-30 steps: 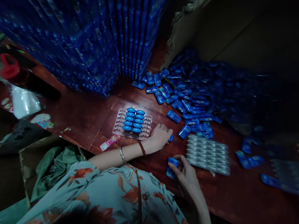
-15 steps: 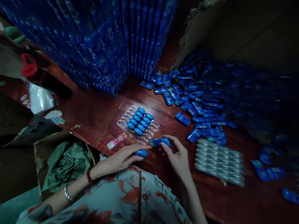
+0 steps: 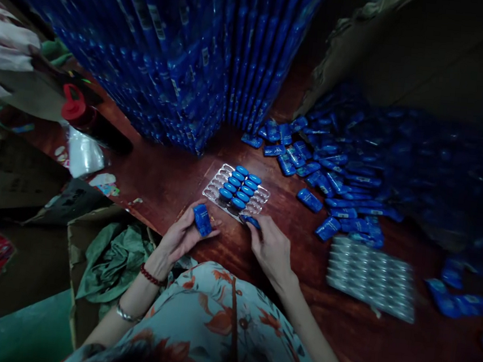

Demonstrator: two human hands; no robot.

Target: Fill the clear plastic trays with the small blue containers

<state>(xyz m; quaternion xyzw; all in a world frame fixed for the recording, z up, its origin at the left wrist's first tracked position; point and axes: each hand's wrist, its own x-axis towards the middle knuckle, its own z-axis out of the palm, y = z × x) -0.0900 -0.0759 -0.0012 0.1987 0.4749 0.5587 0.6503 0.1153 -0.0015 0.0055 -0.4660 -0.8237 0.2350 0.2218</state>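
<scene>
Blue pieces (image 3: 233, 181), ten, sit on one tray (image 3: 213, 191); the left hand (image 3: 181, 235) grasps one packet (image 3: 202, 220), the right hand (image 3: 272, 248) one item (image 3: 251, 222).

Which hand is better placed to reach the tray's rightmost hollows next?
Probably the right hand: it pinches a blue item by the near-right corner of the clear tray. The left hand, holding a blue packet, is farther left.

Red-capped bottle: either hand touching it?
No, the red-capped bottle sits apart from both, the left hand holding a blue packet and the right hand a blue piece.
</scene>
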